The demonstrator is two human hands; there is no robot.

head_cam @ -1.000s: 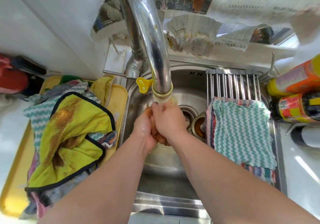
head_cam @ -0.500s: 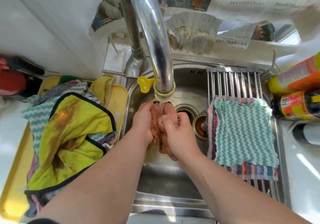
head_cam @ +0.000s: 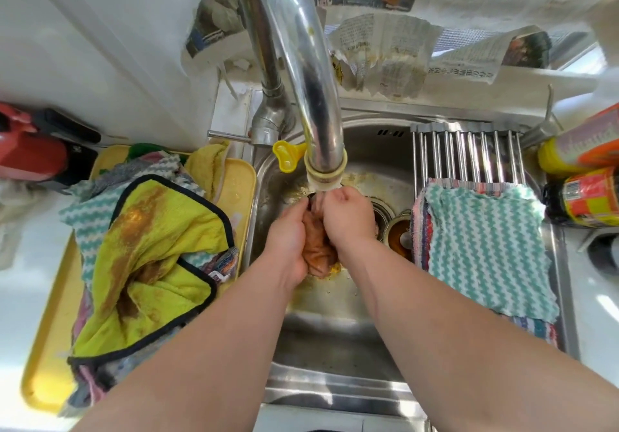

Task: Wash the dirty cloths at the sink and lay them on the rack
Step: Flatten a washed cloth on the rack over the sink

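Reaching in over the near rim of the steel sink (head_cam: pixel 335 395) with both bare forearms. Gripping a bunched, wet brown cloth (head_cam: pixel 316 251) with the left hand (head_cam: pixel 288 240), fingers curled round its left side. Clasping the upper part of that same cloth with the right hand (head_cam: pixel 348 215), fingers closed over it, knuckles up. Holding the cloth between the two hands above the middle of the basin, with its top in the thin stream of water (head_cam: pixel 320 197) and its lower end hanging toward the sink floor. Working just left of the drain (head_cam: pixel 382 212) and of a small round cup (head_cam: pixel 398 235) holding orange-brown liquid.

Flanking the hands on the left, on the table beside the sink, with a yellow tray (head_cam: pixel 47 348) heaped with dirty cloths: on top a yellow cloth (head_cam: pixel 160 240) with black edging and brown stains, under it a teal zigzag cloth (head_cam: pixel 87 217) and others too crumpled to tell apart. Flanking them on the right with a rack (head_cam: pixel 469 157) of steel rods lying across the right part of the sink, bearing a teal-and-white zigzag cloth (head_cam: pixel 482 247) spread flat over a striped cloth (head_cam: pixel 420 224).

Facing, farther off, the curved chrome faucet (head_cam: pixel 315 97) with a yellow tab (head_cam: pixel 284 157) at its spout, directly above the hands. Looking beyond at two bottles (head_cam: pixel 579 150) at the far right, a red object (head_cam: pixel 30 153) at the far left, and sheets of newspaper (head_cam: pixel 385 50) along the back wall.
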